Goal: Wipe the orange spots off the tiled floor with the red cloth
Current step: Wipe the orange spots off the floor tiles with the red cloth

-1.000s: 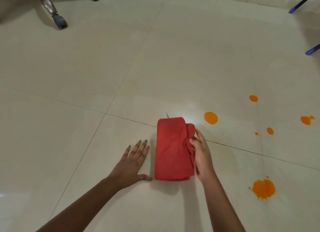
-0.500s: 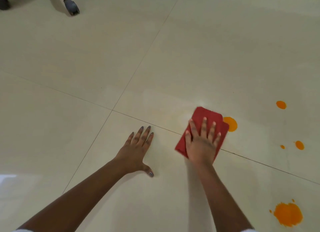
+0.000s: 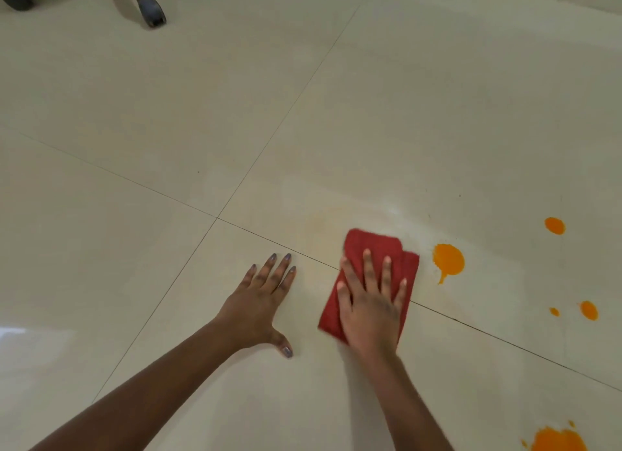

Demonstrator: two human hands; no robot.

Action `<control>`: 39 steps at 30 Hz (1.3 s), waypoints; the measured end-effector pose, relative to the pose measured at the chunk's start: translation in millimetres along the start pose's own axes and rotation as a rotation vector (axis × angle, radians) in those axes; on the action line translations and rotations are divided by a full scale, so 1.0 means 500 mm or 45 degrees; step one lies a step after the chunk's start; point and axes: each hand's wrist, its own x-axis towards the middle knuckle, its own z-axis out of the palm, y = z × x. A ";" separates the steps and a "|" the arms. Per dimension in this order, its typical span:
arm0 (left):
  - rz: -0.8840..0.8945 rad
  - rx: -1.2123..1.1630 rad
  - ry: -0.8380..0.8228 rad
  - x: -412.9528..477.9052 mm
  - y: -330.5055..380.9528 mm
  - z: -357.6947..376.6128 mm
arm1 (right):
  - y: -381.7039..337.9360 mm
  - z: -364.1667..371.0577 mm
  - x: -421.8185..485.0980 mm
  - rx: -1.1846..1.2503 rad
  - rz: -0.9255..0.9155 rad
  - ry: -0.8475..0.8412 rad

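Moved: my red cloth slid left, uncovering the smeared orange spot.
Right hand: flat, pressing cloth.
Left hand: released, splayed on floor.

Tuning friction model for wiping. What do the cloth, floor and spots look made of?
Cloth: red, soft, likely terry or microfibre; nap and folded layers show. Floor: cream, glossy, probably glazed ceramic or vitrified tile; reflections and thin grout lines. Spots: orange, opaque liquid, maybe paint or sauce; one has a drip tail.

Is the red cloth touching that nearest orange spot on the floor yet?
Apart. The head view shows a strip of bare tile between the red cloth and the nearest orange spot. The right hand presses flat on the cloth.
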 end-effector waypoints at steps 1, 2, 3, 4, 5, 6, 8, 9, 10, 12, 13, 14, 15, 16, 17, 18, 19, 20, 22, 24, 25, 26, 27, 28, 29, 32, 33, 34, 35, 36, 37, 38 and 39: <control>0.001 -0.003 -0.012 -0.002 0.002 -0.003 | -0.012 0.000 -0.025 0.033 -0.025 -0.036; 0.003 -0.008 -0.016 -0.004 0.005 -0.005 | -0.027 -0.008 -0.030 0.099 -0.014 -0.089; 0.009 -0.014 -0.018 -0.005 0.007 -0.007 | -0.038 -0.013 -0.016 0.175 0.053 -0.096; 0.019 -0.027 -0.021 -0.006 0.005 -0.011 | -0.047 -0.016 0.004 0.221 0.122 -0.078; 0.019 -0.066 -0.019 -0.007 -0.001 -0.016 | -0.052 -0.013 0.019 0.204 0.163 -0.036; -0.008 -0.117 -0.004 -0.011 -0.011 -0.021 | -0.052 -0.006 0.030 0.123 0.169 -0.015; -0.114 -0.156 0.052 -0.017 -0.044 -0.021 | -0.039 0.010 0.057 -0.026 0.120 -0.043; -0.156 -0.152 0.051 -0.020 -0.058 -0.020 | -0.030 0.007 0.080 -0.058 0.109 -0.097; -0.175 -0.152 0.038 -0.022 -0.068 -0.018 | -0.025 0.002 0.111 -0.087 0.112 -0.149; -0.179 -0.172 0.019 -0.019 -0.076 -0.008 | -0.036 -0.009 0.195 -0.117 0.117 -0.159; -0.181 -0.175 0.010 -0.017 -0.075 -0.004 | -0.057 -0.010 0.238 -0.101 0.089 -0.170; -0.185 -0.172 0.007 -0.014 -0.074 -0.003 | -0.086 -0.006 0.274 -0.084 0.029 -0.180; -0.192 -0.169 0.014 -0.012 -0.074 -0.003 | -0.120 0.000 0.292 -0.075 -0.063 -0.198; -0.200 -0.170 0.027 -0.012 -0.074 -0.003 | -0.157 0.009 0.292 -0.071 -0.189 -0.222; -0.207 -0.176 0.034 -0.015 -0.074 -0.005 | -0.189 0.012 0.274 -0.047 -0.325 -0.247; -0.217 -0.186 0.036 -0.020 -0.073 -0.008 | -0.208 0.014 0.240 -0.009 -0.442 -0.260; -0.231 -0.199 0.042 -0.024 -0.072 -0.011 | -0.211 0.015 0.192 0.019 -0.530 -0.260; -0.254 -0.212 0.059 -0.027 -0.070 -0.013 | -0.196 0.017 0.137 0.042 -0.595 -0.242; -0.296 -0.207 0.058 -0.027 -0.064 -0.015 | -0.130 0.017 0.036 0.075 -0.630 -0.153; -0.307 -0.191 0.013 -0.025 -0.062 -0.016 | -0.050 0.016 0.019 0.006 -0.548 -0.091; -0.308 -0.191 -0.011 -0.022 -0.062 -0.015 | -0.019 0.016 0.052 -0.032 -0.460 -0.067; -0.309 -0.194 -0.025 -0.020 -0.062 -0.014 | -0.003 0.009 0.099 -0.053 -0.363 -0.044; -0.308 -0.199 -0.033 -0.017 -0.063 -0.013 | -0.003 0.001 0.157 -0.072 -0.285 -0.027; -0.307 -0.203 -0.042 -0.016 -0.065 -0.012 | -0.018 -0.006 0.215 -0.076 -0.218 -0.075; -0.307 -0.210 -0.052 -0.015 -0.066 -0.011 | -0.044 -0.007 0.265 -0.056 -0.191 -0.125; -0.290 -0.234 -0.060 -0.020 -0.068 -0.016 | -0.162 0.014 0.290 -0.019 -0.373 -0.232; -0.273 -0.248 -0.054 -0.022 -0.071 -0.019 | -0.195 0.022 0.254 -0.002 -0.496 -0.242; -0.258 -0.263 -0.045 -0.024 -0.071 -0.022 | -0.209 0.028 0.199 0.012 -0.594 -0.237; -0.253 -0.274 -0.035 -0.027 -0.071 -0.026 | -0.206 0.031 0.132 0.012 -0.668 -0.207; -0.253 -0.278 -0.025 -0.030 -0.071 -0.027 | -0.184 0.031 0.067 0.024 -0.693 -0.182; -0.250 -0.272 -0.016 -0.032 -0.068 -0.029 | -0.143 0.026 0.013 0.039 -0.689 -0.139; -0.253 -0.267 -0.012 -0.032 -0.069 -0.029 | -0.091 0.021 -0.023 0.021 -0.666 -0.098; -0.262 -0.259 -0.002 -0.031 -0.066 -0.028 | -0.032 0.014 -0.036 -0.023 -0.608 -0.077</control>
